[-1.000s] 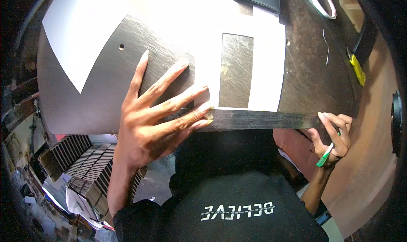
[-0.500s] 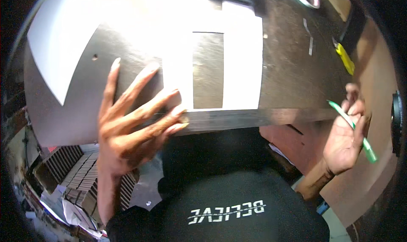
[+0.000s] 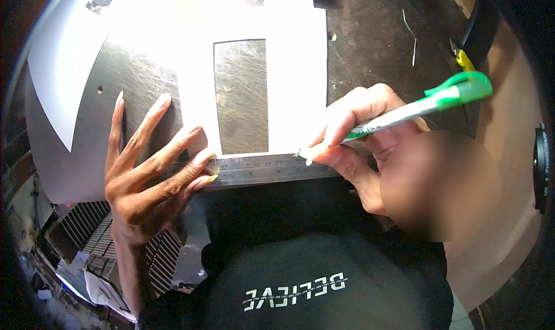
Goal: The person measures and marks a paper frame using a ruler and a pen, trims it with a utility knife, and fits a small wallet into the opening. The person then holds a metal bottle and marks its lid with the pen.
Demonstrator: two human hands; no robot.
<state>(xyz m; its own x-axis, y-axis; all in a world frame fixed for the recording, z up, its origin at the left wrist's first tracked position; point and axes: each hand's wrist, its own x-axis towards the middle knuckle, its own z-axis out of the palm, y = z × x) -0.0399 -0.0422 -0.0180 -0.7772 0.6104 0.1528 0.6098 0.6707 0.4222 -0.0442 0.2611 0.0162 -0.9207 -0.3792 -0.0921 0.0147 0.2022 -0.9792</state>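
Note:
A white sheet (image 3: pixel 295 81) with a rectangular window cut out of it lies on a dark scratched work board (image 3: pixel 139 81). A steel ruler (image 3: pixel 263 169) runs along the sheet's near edge. My left hand (image 3: pixel 151 168) is spread flat, its fingertips pressing on the ruler's left end and the board. My right hand (image 3: pixel 358 139) holds a white pen with a green cap (image 3: pixel 416 111); its tip touches the sheet's near edge just above the ruler.
Another white sheet (image 3: pixel 58 69) lies at the board's far left. A yellow-handled tool (image 3: pixel 462 57) and a thin metal strip (image 3: pixel 414 46) lie at the far right. Stacked dark slabs (image 3: pixel 98 237) sit below the board on the left.
My right hand let go of the ruler's right end, lifted with the pen, then came in to the sheet's near edge. The view shifted, so the board and sheet appear further left.

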